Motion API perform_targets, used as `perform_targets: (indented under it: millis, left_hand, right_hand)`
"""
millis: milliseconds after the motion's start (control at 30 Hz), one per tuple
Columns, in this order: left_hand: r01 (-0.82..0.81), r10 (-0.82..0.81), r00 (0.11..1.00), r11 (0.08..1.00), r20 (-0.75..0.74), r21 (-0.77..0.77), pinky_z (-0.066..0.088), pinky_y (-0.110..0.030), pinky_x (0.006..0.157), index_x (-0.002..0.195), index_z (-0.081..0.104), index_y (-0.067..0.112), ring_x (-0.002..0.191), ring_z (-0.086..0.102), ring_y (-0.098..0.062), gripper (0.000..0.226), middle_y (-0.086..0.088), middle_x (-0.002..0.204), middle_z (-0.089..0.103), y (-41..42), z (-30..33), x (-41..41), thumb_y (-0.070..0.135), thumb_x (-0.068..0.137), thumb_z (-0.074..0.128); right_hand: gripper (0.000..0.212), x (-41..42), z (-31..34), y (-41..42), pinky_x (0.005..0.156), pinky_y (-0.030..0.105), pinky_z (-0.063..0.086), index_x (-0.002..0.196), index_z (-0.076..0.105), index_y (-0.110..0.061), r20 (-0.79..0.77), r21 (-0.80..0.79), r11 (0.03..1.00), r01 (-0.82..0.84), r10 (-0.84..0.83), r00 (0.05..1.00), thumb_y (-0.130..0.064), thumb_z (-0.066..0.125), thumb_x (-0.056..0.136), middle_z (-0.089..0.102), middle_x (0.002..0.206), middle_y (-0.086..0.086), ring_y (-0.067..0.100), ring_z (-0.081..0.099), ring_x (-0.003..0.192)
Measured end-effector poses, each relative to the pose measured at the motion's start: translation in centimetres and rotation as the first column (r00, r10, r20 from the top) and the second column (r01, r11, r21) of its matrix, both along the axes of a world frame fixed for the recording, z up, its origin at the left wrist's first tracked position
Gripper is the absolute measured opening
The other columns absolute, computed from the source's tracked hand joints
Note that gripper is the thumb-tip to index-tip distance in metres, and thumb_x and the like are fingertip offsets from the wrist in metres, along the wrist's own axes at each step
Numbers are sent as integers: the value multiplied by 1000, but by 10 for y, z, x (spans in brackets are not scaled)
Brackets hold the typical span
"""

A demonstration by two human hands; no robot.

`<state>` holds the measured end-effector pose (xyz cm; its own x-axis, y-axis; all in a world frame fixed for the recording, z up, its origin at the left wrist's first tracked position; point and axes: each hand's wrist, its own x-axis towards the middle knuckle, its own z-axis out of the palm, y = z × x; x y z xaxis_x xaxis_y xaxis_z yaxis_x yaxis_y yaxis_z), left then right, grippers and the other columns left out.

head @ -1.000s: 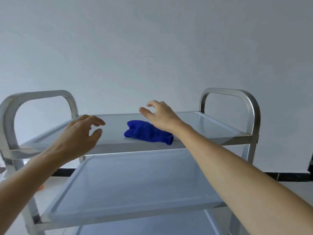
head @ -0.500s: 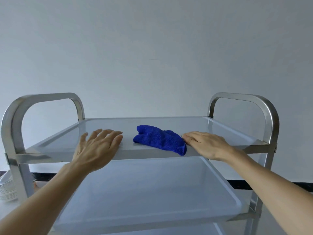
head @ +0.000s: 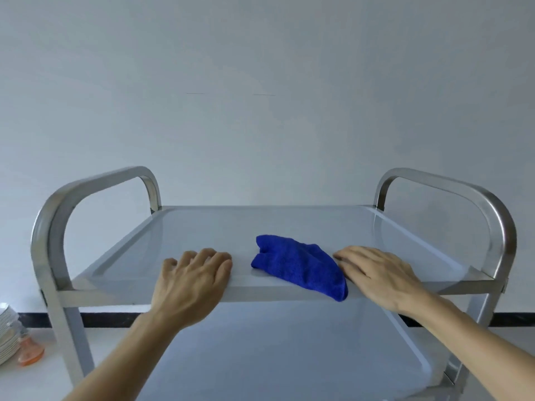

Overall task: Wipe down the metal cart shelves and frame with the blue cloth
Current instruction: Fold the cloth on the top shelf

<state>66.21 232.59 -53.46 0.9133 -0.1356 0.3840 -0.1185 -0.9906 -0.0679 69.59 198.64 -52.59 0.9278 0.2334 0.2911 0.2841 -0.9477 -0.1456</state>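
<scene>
On the top shelf (head: 260,227) of a stainless steel cart (head: 52,256), I see a crumpled blue cloth (head: 301,269) lying near the front edge, a little right of centre. One corner of the cloth hangs slightly over the shelf's front lip.

My left hand (head: 191,277) rests palm down on the front edge of the top shelf, to the left of the cloth and apart from it. Its fingers (head: 208,256) lie flat and close together on the metal, holding nothing.

My right hand (head: 379,276) also rests palm down on the front edge, just to the right of the cloth. Its fingers (head: 347,256) are straight and relaxed, pointing left toward the cloth, with the fingertips at the cloth's right side. I cannot tell whether they actually touch the fabric. This hand grips nothing.

Both forearms reach in from the lower corners of the view.

Two curved metal handles rise at the ends of the cart: the left handle (head: 95,183) and the right handle (head: 463,192). Each arches from the back of the top shelf to the front upright.

Below the top shelf I see a second shelf (head: 275,357), a shallow tray with a raised rim.

Behind the cart stands a plain pale wall (head: 260,82) with a dark baseboard strip. At the far lower left, on the floor, is a stack of white plates (head: 7,334), with a small orange bottle (head: 29,350) just beside it.
</scene>
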Motion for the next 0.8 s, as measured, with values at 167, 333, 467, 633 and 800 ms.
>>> perform_targets:
  millis: [167, 333, 467, 633, 800]
  left_hand:
    - [-38, 38, 999, 999, -22, -5, 49, -48, 75, 115, 57, 34, 96, 64, -27, 32, 8, 115, 62, 3, -1, 45, 38, 94, 33]
    - [-62, 53, 990, 996, -132, -62, 47, -52, 81, 119, 60, 34, 104, 64, -27, 38, 8, 119, 62, 2, 9, 78, 42, 94, 32]
    - [-63, 47, 979, 995, -200, -78, 45, -53, 90, 124, 59, 35, 113, 61, -25, 45, 8, 126, 61, 4, 10, 104, 45, 96, 25]
    - [-47, 30, 981, 996, -192, -82, 45, -55, 91, 124, 61, 31, 114, 62, -27, 46, 4, 126, 62, 6, 14, 132, 43, 96, 27]
    - [-6, -9, 988, 996, -152, -93, 30, -50, 93, 124, 61, 26, 116, 60, -32, 43, -1, 126, 61, 8, 11, 156, 37, 93, 34]
  right_hand:
    - [64, 40, 4, 1, 107, 22, 24, 137, 44, -45, -28, -3, 1000, 20, -20, 999, -62, 7, 88, 39, 141, -32, -4, 34, 135]
    - [75, 73, 6, 2, 110, 23, 21, 139, 45, -43, -25, -8, 999, 48, -48, 999, -62, 1, 81, 38, 145, -27, -1, 33, 138]
    - [63, 96, 4, 3, 111, 28, 28, 138, 48, -40, -34, -60, 996, 62, -64, 997, -57, 10, 90, 44, 143, -22, 4, 39, 136]
    - [47, 121, 1, 2, 105, 37, 40, 132, 54, -35, -14, -91, 992, 91, -93, 996, -49, 27, 97, 53, 137, -13, 13, 50, 130]
    - [46, 141, 6, 4, 108, 39, 39, 134, 52, -34, -54, -148, 983, 110, -119, 991, -48, 27, 98, 51, 141, -11, 15, 48, 132]
